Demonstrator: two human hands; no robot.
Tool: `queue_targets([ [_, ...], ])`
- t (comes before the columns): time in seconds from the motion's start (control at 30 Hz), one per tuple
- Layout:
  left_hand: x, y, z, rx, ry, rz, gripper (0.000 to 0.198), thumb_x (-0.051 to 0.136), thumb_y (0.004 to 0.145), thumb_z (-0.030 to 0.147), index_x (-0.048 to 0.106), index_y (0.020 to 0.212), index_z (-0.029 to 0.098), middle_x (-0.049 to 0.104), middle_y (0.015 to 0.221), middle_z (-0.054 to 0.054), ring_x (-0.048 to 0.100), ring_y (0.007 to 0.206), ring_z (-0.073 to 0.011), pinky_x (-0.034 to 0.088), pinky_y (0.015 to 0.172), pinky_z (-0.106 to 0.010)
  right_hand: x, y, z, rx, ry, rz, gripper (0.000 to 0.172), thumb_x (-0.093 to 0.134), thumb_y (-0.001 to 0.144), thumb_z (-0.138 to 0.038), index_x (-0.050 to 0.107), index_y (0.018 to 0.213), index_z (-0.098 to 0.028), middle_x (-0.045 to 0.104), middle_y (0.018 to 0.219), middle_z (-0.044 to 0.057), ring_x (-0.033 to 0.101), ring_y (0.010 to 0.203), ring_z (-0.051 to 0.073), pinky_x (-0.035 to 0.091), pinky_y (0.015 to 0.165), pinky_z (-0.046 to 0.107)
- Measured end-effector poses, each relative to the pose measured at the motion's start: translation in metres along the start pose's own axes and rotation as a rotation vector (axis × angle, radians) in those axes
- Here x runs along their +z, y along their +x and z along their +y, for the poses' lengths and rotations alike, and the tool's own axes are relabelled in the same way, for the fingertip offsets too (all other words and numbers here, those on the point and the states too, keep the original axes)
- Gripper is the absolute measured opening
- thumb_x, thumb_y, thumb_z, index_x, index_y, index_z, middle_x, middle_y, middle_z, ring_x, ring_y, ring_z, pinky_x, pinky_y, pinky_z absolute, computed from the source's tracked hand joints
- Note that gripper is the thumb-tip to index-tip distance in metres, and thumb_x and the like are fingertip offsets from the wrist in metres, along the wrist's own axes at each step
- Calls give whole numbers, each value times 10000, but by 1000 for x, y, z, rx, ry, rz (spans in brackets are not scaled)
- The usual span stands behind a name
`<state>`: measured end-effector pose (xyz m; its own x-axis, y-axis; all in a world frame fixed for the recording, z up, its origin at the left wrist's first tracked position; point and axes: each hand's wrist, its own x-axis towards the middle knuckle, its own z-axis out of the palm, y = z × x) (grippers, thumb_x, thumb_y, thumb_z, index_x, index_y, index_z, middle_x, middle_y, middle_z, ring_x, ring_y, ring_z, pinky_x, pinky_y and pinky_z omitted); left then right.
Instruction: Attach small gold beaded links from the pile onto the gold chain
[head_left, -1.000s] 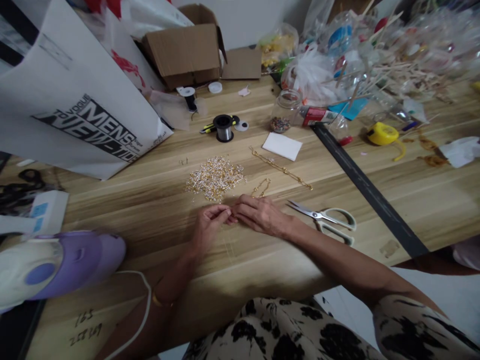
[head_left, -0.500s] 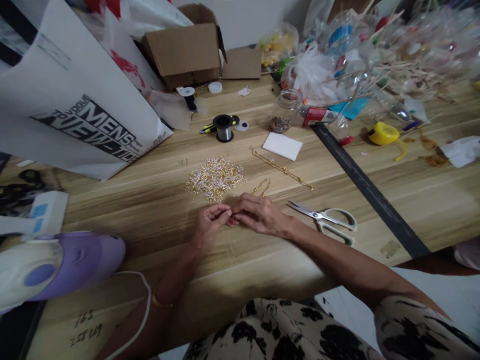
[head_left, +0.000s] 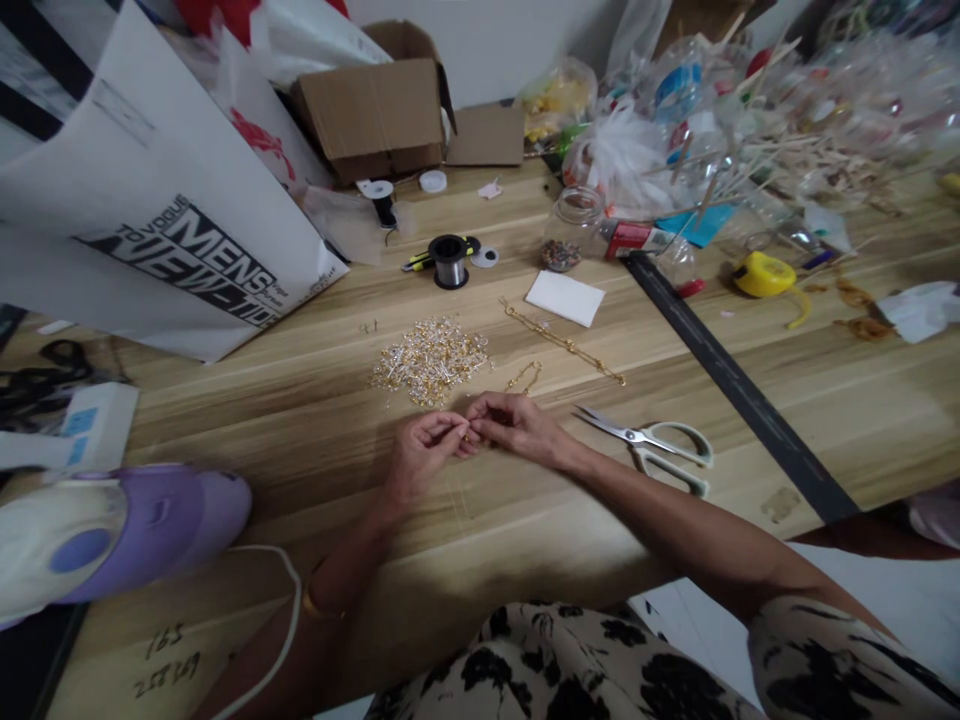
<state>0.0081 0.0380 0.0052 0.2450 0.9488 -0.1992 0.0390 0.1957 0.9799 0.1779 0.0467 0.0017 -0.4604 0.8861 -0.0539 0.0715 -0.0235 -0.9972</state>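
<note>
My left hand [head_left: 429, 446] and my right hand [head_left: 516, 424] meet fingertip to fingertip low over the wooden table. Both pinch at one spot; a tiny gold-coloured glint shows between them, too small to make out. Thin pale strands seem to hang below the left fingers. Just beyond lies a heap of small gold and silver beads and findings [head_left: 431, 358]. A short gold chain [head_left: 525, 376] rests behind my right hand, its near end partly hidden. Farther right a longer gold beaded chain [head_left: 566, 343] is stretched out. Scissors [head_left: 649, 440] with pale handles lie beside my right forearm.
A wire spool [head_left: 449, 262] stands behind the heap, near a white card [head_left: 565, 298] and a jar of beads [head_left: 571, 230]. A large paper bag [head_left: 172, 200] and a purple-white appliance [head_left: 150, 535] with a cord occupy the left. A yellow tape measure [head_left: 763, 274] and plastic clutter lie right.
My right hand's fingers have shifted slightly and turned, showing more of the pinched fingertips. My left hand stays nearly in place. The whole view has tilted a little.
</note>
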Motion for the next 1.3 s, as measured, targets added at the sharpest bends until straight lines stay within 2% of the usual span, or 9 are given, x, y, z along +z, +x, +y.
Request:
queue_targets([
  [0.13,1,0,2,4,-1,0,222,682,699,337,620,758,132,695,631,-26,646,537,-130,545,545,-242,0,1,-2,56,83,-15,197,563,805,-314,564,824,-118,546,632,-18,448,510,56,344,465,167],
  [0.37,0,-1,3,27,17,0,214,668,720,326,610,793,134,683,616,-14,643,521,-129,534,530,-240,-1,2,-2,128,152,-33,256,598,783,-371,583,835,-121,585,678,0,493,535,58,399,462,157],
  [0.77,2,-2,3,81,29,35,194,666,722,325,624,788,147,672,573,0,634,491,-127,532,504,-231,0,4,1,155,219,-56,288,644,751,-401,599,778,-117,596,656,-2,476,514,47,380,456,146],
  [1.17,1,-2,1,53,0,38,190,660,729,311,601,794,143,680,602,-6,640,513,-134,527,521,-244,-2,5,7,142,223,32,222,637,741,-349,564,761,-140,537,599,-35,494,508,59,401,442,151],
  [1.3,1,-1,1,60,-8,29,195,663,728,315,608,799,142,678,601,-4,639,510,-131,523,517,-238,-1,4,2,161,238,-15,246,640,744,-366,586,798,-133,569,640,-17,494,520,58,397,448,152],
])
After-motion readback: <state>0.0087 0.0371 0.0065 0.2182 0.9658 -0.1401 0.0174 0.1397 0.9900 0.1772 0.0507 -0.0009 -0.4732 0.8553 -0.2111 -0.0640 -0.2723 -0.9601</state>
